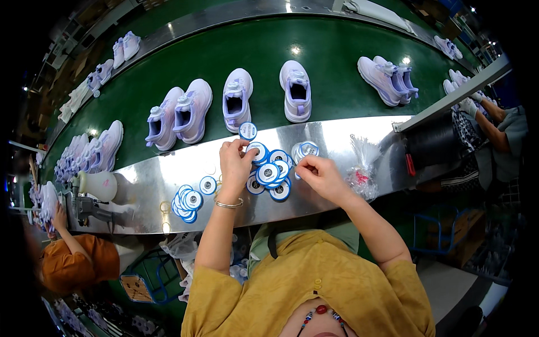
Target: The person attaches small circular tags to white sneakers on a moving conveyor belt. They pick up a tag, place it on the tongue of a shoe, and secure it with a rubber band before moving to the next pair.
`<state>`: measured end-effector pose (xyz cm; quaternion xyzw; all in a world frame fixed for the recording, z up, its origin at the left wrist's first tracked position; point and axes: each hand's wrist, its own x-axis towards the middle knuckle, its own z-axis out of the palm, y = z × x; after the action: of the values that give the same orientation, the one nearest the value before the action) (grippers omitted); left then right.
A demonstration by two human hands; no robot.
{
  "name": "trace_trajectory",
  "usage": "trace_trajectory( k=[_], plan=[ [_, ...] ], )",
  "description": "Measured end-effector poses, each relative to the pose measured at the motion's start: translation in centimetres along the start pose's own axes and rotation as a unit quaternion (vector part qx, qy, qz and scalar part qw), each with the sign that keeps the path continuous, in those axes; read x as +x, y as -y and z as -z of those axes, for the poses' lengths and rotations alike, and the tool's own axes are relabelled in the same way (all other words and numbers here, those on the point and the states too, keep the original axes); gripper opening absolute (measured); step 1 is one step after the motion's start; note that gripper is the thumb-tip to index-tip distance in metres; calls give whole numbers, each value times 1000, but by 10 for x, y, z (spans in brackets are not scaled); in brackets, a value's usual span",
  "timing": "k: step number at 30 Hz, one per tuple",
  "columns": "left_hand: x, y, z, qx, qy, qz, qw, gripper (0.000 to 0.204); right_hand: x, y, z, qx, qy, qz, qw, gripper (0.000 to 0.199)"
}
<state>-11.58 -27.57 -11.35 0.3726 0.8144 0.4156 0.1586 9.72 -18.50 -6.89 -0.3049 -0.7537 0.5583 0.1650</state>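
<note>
Round blue-rimmed tags [272, 173] in a loose, overlapping pile, midway along a metal worktop [137, 196], between two bare hands. Left hand [233, 165]: thumb and forefinger apparently pinching the rim of one tag at the pile's upper left. Right hand [323, 175]: thumb and fingertips pressed together beside the pile's right side; impossible to tell whether around anything. Just past those fingertips, toward the worktop's far edge, a small clear-and-blue stack [306, 149]. Toward the near edge and left end, a second cluster of tags [187, 202].

Step in hand, by judgement: separating single tags from the pile. Next move: probably calling for a light fingertip grip, without dragging the layers beneath.

Beyond the far edge, on a green conveyor [331, 62], pale lilac shoes [237, 84], openings dark. Toward the worktop's right end, a clear plastic bundle [365, 157] with something red inside; bag or loose strands, hard to tell. At the left end, a rounded white vessel [100, 185], contents hidden.
</note>
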Motion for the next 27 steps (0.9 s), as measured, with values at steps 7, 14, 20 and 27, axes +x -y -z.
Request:
trace_trajectory(
  k=[7, 14, 20, 27],
  plan=[
    [9, 15, 4, -205, 62, 101, 972, 18, 2, 1, -1, -4, 6, -14, 1000, 14],
    [-3, 5, 14, -119, 40, 73, 989, 14, 3, 4, -7, -1, 12, -5, 1000, 15],
    [-12, -24, 38, -201, 70, 145, 966, 23, 0, 8, 0, 4, -16, 16, 1000, 15],
    [-40, -99, 24, -488, 52, 87, 867, 37, -9, 54, 13, 25, -102, 91, 990, 8]
  ],
)
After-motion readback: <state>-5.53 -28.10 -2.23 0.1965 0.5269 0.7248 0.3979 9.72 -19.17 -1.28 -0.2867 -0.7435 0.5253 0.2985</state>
